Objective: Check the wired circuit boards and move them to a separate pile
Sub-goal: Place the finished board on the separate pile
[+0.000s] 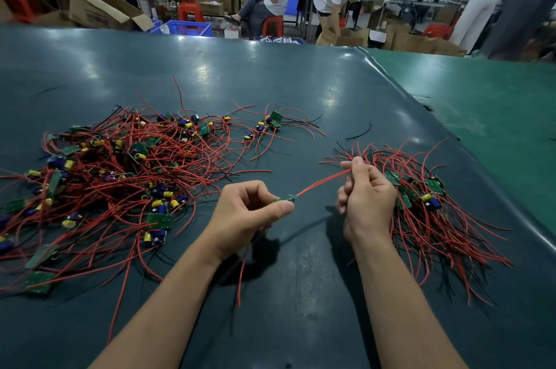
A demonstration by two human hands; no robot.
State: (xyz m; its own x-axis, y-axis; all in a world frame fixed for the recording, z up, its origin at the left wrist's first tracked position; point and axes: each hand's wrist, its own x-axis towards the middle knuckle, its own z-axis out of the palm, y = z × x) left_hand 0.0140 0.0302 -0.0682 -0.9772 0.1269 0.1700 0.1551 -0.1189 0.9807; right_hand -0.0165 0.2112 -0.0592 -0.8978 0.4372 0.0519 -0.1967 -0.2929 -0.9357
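Fingers and thumb of the left hand (245, 212) curl around a small green circuit board (285, 199), pinching it just above the dark green table mat (270, 83), while the right hand (365, 194), fingers folded into a loose fist, grips the red wires (323, 180) that run taut from the board up to its thumb. Both bare forearms reach in from the lower edge, the left angled inward, the right nearly straight. More red leads hang from under the left hand toward the mat.

The mat is glossy, catching ceiling lights, and gives way at the right to a brighter green surface (496, 104). Beyond the far edge lies a busy workshop: people at long benches, red stools (272, 24), blue crates (186, 28) and open cardboard boxes (96, 6).

To the left sprawls a large tangled heap of boards (120, 164), green with yellow and blue components, trailing red and black wires. A smaller scatter (264, 125) lies behind it toward the middle. Just right of the right hand sits a separate pile (427, 203), its wires mostly fanned toward the near edge.
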